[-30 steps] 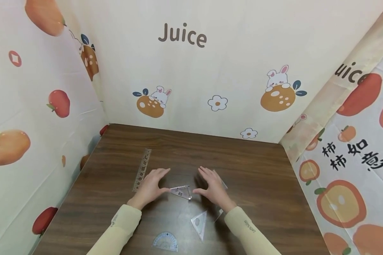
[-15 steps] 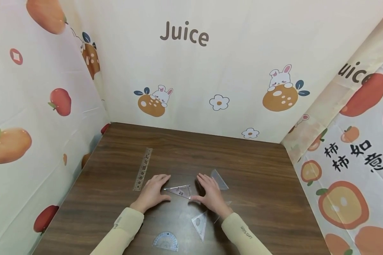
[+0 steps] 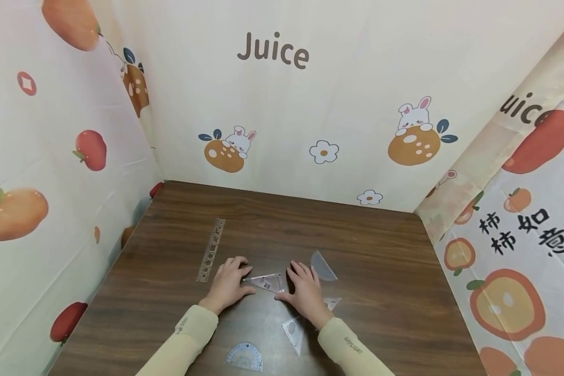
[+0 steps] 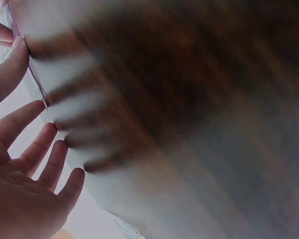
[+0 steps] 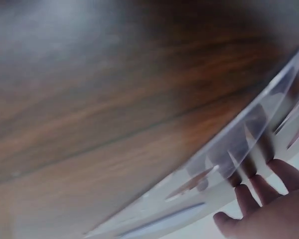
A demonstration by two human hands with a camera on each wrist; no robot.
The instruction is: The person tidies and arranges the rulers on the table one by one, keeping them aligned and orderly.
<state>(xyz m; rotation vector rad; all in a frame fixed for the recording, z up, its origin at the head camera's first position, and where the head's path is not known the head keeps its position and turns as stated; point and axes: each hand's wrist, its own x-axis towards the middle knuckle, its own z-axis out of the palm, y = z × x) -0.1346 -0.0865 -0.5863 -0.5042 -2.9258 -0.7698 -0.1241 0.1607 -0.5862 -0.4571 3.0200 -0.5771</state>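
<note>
The set square (image 3: 266, 282) is between the two hands near the middle of the table (image 3: 371, 245), its narrow tip to the left and its broad end to the right. The left hand (image 3: 229, 284) is at that tip with its fingers spread, thumb on the near side and index finger on the far side (the left wrist view shows gaps between all the fingertips). The right hand (image 3: 306, 292) is at the broad end, its fingers also spread and gently bent, the thumb by the near corner; how firmly either presses, I cannot tell. Just right of the right hand lies a clear half-disc (image 3: 324, 267). Nearer, a triangle (image 3: 292, 334) lies left of the right sleeve (image 3: 348, 344), and a second triangle (image 3: 332, 303) is partly hidden by the right wrist. A protractor (image 3: 244, 357) lies at the near side, and a ruler (image 3: 211, 250) lies left of the left hand. Fruit-printed curtains (image 3: 282, 115) stand beyond the table and along both sides.
</note>
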